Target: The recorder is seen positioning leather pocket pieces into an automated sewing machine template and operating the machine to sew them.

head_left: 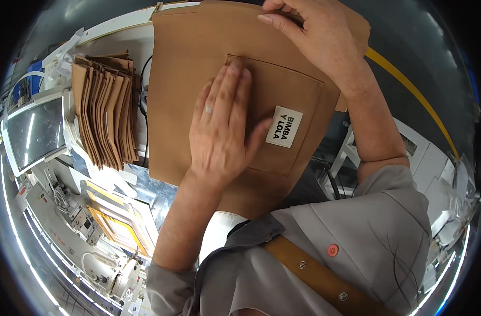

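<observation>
A large brown sheet of fabric or soft material [188, 42] spreads before me, with a stitched square patch pocket [303, 89] bearing a white printed label [284, 126]. My left hand [222, 126] lies flat on the pocket's left part, fingers stretched toward its upper left corner, beside the label. A ring is on one finger. My right hand [324, 47] is over the sheet's top edge at upper right, thumb and fingers loosely curled and apart; whether the fingertips touch the edge is unclear.
A stack of folded brown pieces [103, 110] stands left of the sheet on a white worktop [140, 39]. A screen panel [32, 131], white machinery [109, 271] and yellow frames [114, 226] are at lower left. A white metal stand [409, 137] and yellow floor line [409, 89] are at right.
</observation>
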The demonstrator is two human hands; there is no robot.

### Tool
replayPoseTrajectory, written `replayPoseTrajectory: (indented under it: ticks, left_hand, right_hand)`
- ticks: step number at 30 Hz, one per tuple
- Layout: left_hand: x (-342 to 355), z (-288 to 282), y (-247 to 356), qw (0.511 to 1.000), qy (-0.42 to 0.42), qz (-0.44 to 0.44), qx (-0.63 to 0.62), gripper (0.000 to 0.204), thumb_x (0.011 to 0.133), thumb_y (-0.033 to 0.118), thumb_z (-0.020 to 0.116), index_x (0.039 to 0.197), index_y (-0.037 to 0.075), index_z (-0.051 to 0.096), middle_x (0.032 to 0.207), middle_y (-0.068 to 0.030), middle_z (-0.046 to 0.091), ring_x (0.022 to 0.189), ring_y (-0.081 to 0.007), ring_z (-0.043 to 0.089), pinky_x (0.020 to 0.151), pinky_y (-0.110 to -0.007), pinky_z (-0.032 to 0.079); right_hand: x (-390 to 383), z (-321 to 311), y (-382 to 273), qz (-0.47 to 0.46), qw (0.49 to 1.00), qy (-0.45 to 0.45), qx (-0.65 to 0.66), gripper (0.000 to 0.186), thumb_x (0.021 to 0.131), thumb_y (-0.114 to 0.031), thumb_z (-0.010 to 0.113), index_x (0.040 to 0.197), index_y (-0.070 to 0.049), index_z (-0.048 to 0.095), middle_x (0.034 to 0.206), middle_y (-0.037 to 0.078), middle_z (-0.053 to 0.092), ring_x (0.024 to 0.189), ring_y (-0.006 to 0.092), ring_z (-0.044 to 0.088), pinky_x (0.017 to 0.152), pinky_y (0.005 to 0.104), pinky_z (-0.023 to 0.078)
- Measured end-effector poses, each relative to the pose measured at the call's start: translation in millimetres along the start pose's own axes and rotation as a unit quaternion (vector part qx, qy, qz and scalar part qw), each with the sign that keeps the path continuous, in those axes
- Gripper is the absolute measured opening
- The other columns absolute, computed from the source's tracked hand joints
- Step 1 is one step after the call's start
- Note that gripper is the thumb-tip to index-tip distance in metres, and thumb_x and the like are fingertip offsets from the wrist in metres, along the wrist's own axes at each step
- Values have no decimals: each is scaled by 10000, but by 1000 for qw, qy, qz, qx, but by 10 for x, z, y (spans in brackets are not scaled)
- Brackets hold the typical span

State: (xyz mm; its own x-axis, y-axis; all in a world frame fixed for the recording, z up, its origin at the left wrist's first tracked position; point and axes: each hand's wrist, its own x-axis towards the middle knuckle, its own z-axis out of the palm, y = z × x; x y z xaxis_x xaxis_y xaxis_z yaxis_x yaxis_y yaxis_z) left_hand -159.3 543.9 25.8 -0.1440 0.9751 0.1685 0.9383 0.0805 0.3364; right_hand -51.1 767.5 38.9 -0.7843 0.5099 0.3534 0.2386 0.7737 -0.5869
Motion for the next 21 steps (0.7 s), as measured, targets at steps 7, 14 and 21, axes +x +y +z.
replayPoseTrajectory:
  ticks: [7,14,21]
  left_hand:
    - [74,76,-18,1000,-7,-18,18,762,952,507,620,1493,-11,478,1527,-189,477,1378,-352,487,1153,-514,358]
    - [53,87,-21,999,-9,-31,13,747,938,508,621,1501,36,483,1532,-167,476,1391,-334,476,1174,-522,311]
    - [53,81,21,998,-18,-46,41,711,925,512,610,1494,98,508,1546,-117,476,1415,-282,462,1187,-533,237]
  right_hand:
    - [19,66,4,-20,999,25,-33,178,879,-120,764,923,-32,615,943,116,619,882,305,632,776,399,510]
    - [99,94,51,24,999,-13,18,169,899,-127,740,923,-35,601,938,113,619,856,309,628,750,409,507]
    - [89,211,47,-10,998,35,-60,190,926,-178,720,909,-32,599,877,117,617,871,329,645,768,429,521]
